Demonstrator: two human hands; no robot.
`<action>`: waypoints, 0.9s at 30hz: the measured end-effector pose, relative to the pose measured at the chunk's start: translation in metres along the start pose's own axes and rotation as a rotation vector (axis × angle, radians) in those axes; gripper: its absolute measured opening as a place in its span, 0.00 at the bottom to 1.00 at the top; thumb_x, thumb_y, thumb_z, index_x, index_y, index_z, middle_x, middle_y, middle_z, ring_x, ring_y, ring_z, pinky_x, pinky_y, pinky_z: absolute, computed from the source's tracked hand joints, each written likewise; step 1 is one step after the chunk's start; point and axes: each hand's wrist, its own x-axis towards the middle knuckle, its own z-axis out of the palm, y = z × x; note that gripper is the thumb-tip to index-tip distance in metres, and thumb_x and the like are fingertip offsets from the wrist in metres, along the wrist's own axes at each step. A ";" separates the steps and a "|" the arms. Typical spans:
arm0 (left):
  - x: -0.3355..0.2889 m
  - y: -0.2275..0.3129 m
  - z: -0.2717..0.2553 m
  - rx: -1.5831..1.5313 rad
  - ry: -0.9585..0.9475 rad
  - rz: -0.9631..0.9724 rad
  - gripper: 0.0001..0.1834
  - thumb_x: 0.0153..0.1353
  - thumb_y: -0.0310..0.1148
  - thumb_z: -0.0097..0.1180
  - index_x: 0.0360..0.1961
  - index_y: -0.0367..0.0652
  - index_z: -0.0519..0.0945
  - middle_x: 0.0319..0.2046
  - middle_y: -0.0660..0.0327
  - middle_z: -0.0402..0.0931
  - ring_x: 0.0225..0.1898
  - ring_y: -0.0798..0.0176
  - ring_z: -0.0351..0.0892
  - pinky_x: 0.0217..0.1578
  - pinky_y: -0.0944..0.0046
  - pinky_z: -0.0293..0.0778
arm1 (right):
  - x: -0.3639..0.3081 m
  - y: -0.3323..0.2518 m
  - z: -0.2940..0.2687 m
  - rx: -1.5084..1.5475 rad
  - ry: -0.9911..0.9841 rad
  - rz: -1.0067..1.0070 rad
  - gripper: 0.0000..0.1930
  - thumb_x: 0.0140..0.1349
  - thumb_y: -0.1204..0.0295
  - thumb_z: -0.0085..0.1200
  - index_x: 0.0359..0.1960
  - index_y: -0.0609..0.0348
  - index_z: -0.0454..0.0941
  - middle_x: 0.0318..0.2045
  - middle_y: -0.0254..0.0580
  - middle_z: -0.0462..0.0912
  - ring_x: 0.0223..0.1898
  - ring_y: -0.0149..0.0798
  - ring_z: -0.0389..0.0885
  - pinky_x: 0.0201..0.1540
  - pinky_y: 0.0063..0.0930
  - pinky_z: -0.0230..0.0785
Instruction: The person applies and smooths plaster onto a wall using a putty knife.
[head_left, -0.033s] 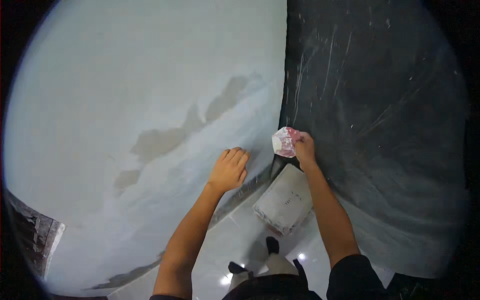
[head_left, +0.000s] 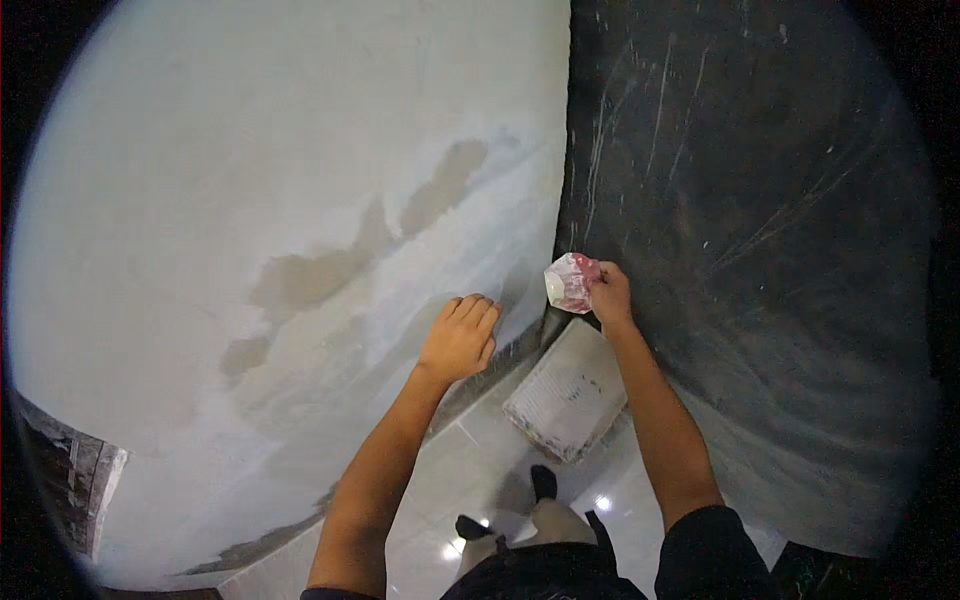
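In my right hand (head_left: 611,296) is a small red cup-like container (head_left: 571,283), smeared with white paste, with a pale white patch at its left side. My fingers close on its right edge, in front of the dark wall near the corner. My left hand (head_left: 461,337) has its fingers curled, knuckles up, close to the pale wall (head_left: 350,90). What lies under those fingers, if anything, is hidden. Up and left of this hand, darker grey damp-looking patches (head_left: 305,281) run slantwise across the pale wall.
A dark, scratched wall (head_left: 780,200) meets the pale one at the corner. Below it a whitish rectangular block (head_left: 570,390) sits on the glossy tiled floor (head_left: 420,510), near my feet in dark footwear (head_left: 543,483). A dark opening (head_left: 62,470) with a rough edge lies at lower left.
The wall patches sit slightly further left and higher in the picture. Both hands look nearly unchanged, and the container stays in my right hand.
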 end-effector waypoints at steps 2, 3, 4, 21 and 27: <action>-0.018 0.005 0.025 -0.076 -0.078 -0.063 0.23 0.48 0.26 0.54 0.49 0.37 0.74 0.45 0.52 0.75 0.52 0.51 0.73 0.52 0.54 0.67 | -0.015 0.021 -0.007 -0.196 -0.096 0.048 0.07 0.64 0.74 0.52 0.40 0.63 0.79 0.33 0.42 0.83 0.35 0.34 0.80 0.40 0.31 0.71; -0.024 0.008 0.037 -0.118 -0.112 -0.082 0.23 0.48 0.27 0.54 0.49 0.37 0.74 0.45 0.52 0.75 0.51 0.51 0.73 0.52 0.54 0.68 | -0.015 0.043 -0.017 -0.194 -0.143 0.046 0.06 0.63 0.76 0.52 0.39 0.64 0.78 0.32 0.41 0.82 0.34 0.34 0.79 0.40 0.30 0.71; -0.028 0.008 0.047 -0.146 -0.143 -0.104 0.23 0.49 0.28 0.54 0.49 0.36 0.74 0.45 0.52 0.76 0.51 0.51 0.73 0.51 0.54 0.68 | -0.017 0.046 -0.017 -0.205 -0.153 0.069 0.06 0.63 0.76 0.52 0.39 0.64 0.78 0.32 0.41 0.82 0.34 0.34 0.79 0.40 0.30 0.71; -0.117 0.038 0.191 -0.252 -0.466 -0.458 0.26 0.58 0.32 0.55 0.59 0.38 0.68 0.60 0.50 0.66 0.67 0.48 0.60 0.64 0.47 0.58 | 0.010 0.163 -0.015 -0.699 -0.318 0.054 0.12 0.65 0.83 0.46 0.46 0.61 0.77 0.43 0.46 0.85 0.44 0.44 0.85 0.44 0.35 0.79; -0.117 0.043 0.217 -0.230 -0.511 -0.522 0.27 0.58 0.32 0.55 0.60 0.38 0.67 0.62 0.50 0.64 0.67 0.47 0.59 0.64 0.46 0.58 | 0.030 0.178 -0.002 -0.658 -0.384 -0.179 0.15 0.57 0.85 0.48 0.43 0.59 0.80 0.44 0.45 0.85 0.46 0.45 0.85 0.48 0.35 0.75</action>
